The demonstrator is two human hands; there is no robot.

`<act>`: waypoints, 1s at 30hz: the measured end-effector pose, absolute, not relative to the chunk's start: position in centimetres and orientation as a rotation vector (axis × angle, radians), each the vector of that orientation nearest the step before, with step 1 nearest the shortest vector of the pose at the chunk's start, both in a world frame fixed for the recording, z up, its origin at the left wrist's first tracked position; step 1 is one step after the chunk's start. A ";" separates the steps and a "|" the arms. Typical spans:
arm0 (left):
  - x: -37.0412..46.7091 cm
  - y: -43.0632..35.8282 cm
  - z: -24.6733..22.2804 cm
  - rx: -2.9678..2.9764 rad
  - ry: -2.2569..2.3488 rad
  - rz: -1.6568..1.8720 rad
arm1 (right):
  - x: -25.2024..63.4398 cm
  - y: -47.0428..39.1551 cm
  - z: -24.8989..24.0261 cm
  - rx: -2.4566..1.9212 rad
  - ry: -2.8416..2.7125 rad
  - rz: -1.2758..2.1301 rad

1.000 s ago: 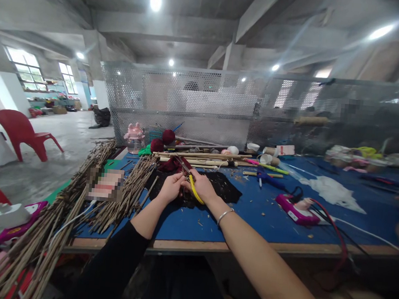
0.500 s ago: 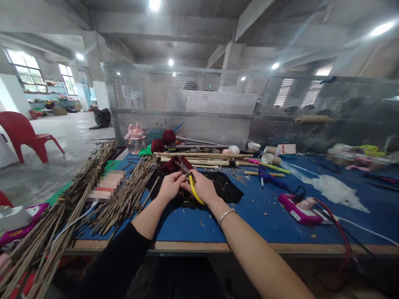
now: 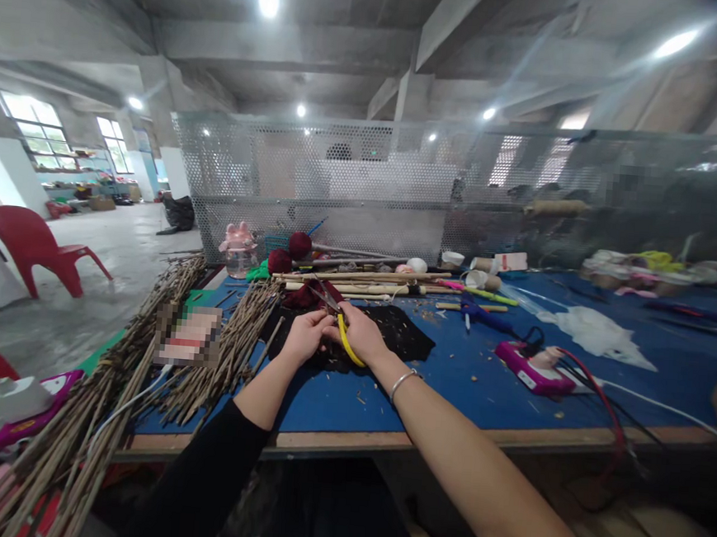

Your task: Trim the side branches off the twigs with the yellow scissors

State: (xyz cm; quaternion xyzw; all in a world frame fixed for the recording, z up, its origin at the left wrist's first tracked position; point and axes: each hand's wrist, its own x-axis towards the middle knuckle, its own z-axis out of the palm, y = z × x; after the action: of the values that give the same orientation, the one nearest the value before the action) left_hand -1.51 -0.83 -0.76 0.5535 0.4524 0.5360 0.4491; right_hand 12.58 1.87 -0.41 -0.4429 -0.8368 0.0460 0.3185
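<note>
Over a black cloth [image 3: 406,334] on the blue table, my two hands meet. My right hand [image 3: 358,335] is closed around yellow-handled scissors [image 3: 348,342], whose metal blades point up and away from me. My left hand [image 3: 305,335] is closed with its fingertips pinched together against the right fingers. Whatever it pinches is too small and covered to make out. Dark red material [image 3: 307,296] lies just beyond the hands. A heap of thin brown sticks [image 3: 231,345] lies to the left of my left hand.
Long sticks [image 3: 121,357] are bundled along the table's left edge. Behind my hands lie wooden rods [image 3: 369,288] and dark red yarn balls [image 3: 280,261]. To the right are a blue glue gun [image 3: 485,316], a purple power strip [image 3: 530,370] and a crumpled white plastic bag [image 3: 598,333]. Part of another person's hand shows at far right.
The view has shifted slightly, so the scene sits a little further left. Both hands keep nearly the same pose, with the scissors still in the right one.
</note>
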 end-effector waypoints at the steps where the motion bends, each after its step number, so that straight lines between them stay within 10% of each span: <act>1: -1.6 -0.8 -0.8 1.376 1.121 1.326 | 12.6 1.8 -0.3 -1.181 -2.207 0.138; 30: -2.0 -0.5 -1.1 1.394 1.141 1.430 | 12.4 1.2 0.0 -1.342 -2.204 0.024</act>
State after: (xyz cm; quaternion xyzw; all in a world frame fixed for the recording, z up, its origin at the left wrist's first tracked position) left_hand -2.03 -0.52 -1.05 0.5533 0.4529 0.5674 0.4085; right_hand 12.45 1.22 0.03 -0.4997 -0.8208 0.0088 0.2767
